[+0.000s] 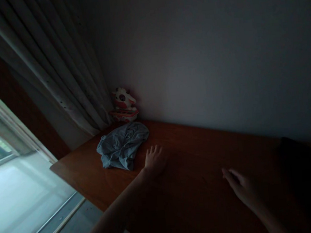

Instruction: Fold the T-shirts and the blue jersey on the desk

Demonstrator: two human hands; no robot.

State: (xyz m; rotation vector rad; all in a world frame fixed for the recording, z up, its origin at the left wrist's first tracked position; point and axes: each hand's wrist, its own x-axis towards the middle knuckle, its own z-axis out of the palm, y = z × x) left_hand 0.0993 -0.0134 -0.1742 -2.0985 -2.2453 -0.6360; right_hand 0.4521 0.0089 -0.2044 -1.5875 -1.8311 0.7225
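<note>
My left hand (154, 159) lies flat on a brown wooden table (195, 186), fingers spread, holding nothing. Just to its left lies a crumpled grey-blue cloth (122, 144), close to my fingertips but apart from them. My right hand (240, 187) hovers low over the table further right, fingers loosely apart and empty. The room is dim.
A small white and red cow-shaped toy (123, 104) stands in the back corner against the wall. Grey curtains (57, 67) hang at the left beside a bright window (16, 188). A dark object (306, 168) sits on the table at the right.
</note>
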